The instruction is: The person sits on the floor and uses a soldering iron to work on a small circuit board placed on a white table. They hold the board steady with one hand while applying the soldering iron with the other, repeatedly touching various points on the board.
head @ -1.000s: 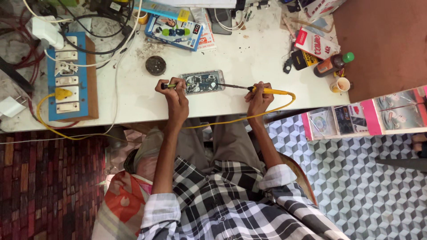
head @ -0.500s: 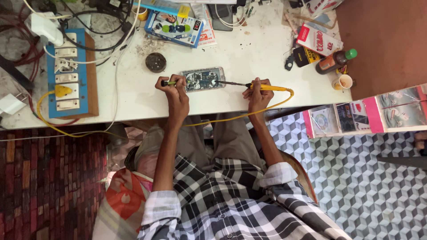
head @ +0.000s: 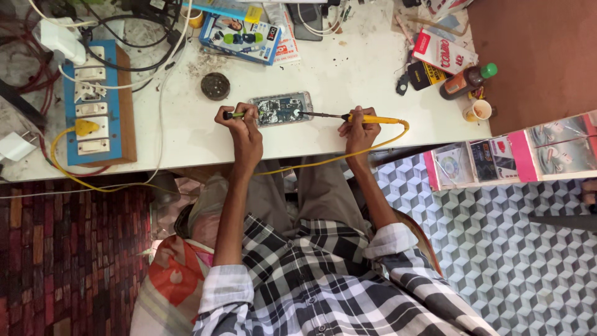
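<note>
The person wears a checked shirt [head: 323,280] in black, white and grey, buttoned down the front, with small pale buttons along the placket. Both sleeves are rolled up, the left cuff [head: 222,287] and right cuff [head: 388,239] folded back in thick bands. Grey-olive trousers [head: 311,193] cover the legs. Both forearms are bare.

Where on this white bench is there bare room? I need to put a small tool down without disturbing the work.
Bare tabletop lies between the switch board and the left hand, and again right of the right hand, below the brown bottle. The far edge is crowded with boxes, and the opened phone fills the middle.
</note>
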